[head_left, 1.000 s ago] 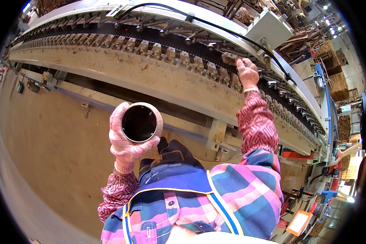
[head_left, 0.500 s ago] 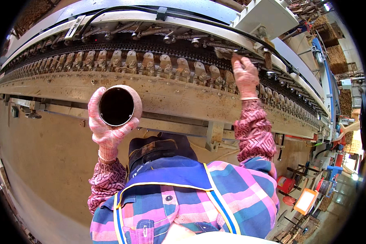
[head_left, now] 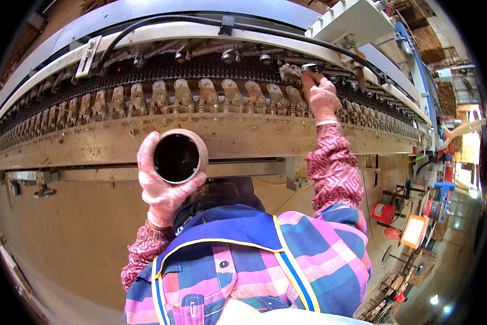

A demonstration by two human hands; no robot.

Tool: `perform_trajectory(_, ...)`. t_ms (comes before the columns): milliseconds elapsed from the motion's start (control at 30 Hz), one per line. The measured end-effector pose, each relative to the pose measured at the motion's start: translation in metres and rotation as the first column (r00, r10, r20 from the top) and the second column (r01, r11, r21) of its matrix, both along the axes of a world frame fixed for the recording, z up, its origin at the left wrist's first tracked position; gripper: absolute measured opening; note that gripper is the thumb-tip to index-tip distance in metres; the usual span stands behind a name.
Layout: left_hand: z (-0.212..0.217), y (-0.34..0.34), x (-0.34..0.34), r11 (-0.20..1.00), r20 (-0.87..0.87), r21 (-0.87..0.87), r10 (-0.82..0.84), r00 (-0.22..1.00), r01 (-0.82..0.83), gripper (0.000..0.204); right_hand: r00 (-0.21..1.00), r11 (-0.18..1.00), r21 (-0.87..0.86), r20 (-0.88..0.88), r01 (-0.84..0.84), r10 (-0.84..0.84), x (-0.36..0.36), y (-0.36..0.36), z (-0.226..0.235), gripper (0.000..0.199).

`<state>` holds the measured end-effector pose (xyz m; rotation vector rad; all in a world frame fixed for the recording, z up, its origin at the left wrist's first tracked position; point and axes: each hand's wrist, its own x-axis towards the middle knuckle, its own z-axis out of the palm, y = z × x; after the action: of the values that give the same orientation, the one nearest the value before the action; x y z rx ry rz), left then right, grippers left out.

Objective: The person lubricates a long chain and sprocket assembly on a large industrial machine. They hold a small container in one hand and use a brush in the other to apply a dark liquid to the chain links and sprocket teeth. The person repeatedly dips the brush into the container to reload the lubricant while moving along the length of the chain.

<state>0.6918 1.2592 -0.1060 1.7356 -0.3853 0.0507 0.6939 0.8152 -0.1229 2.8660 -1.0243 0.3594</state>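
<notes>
My left hand (head_left: 159, 189), in a pinkish-white work glove, is wrapped round a round open can (head_left: 177, 158). The can's inside is dark, and I cannot tell how much is in it. It is held in front of the machine's long metal beam. At the right, my gloved right hand (head_left: 323, 100) reaches over the row of clamps and grips a brush (head_left: 291, 74). Its pale, shaggy bristles are at the dark roller chain (head_left: 243, 70), which runs lengthwise in the machine. Whether the bristles touch the chain I cannot tell.
Upright metal clamps (head_left: 184, 97) with springs line the near side of the chain. Beyond it run a black corrugated hose (head_left: 286, 35) and a white rail. A grey box (head_left: 357, 21) overhangs at the far right. A red container (head_left: 383, 212) and an orange-framed panel (head_left: 414, 232) stand at the right.
The view has shifted slightly. My left hand and the can have moved right and a little lower in view. The brush remains by the chain, its bristles now showing more clearly.
</notes>
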Motion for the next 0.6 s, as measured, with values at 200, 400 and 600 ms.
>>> perform_trajectory(200,-0.001,0.009,0.003,0.993,0.035,0.091,-0.084,0.996,0.081,0.122,0.932,0.974,0.227,0.357,-0.019,-0.066,-0.019,0.005,0.02,0.026)
perform_trajectory(400,0.002,0.012,0.006,0.991,0.071,0.103,-0.091,0.993,0.084,0.119,0.991,0.947,0.316,0.098,0.054,-0.089,0.004,-0.007,0.008,0.037)
perform_trajectory(600,0.0,0.01,0.005,0.996,0.048,0.071,-0.06,0.997,0.056,0.121,0.97,0.985,0.164,0.244,-0.047,0.006,-0.01,0.006,0.022,0.034)
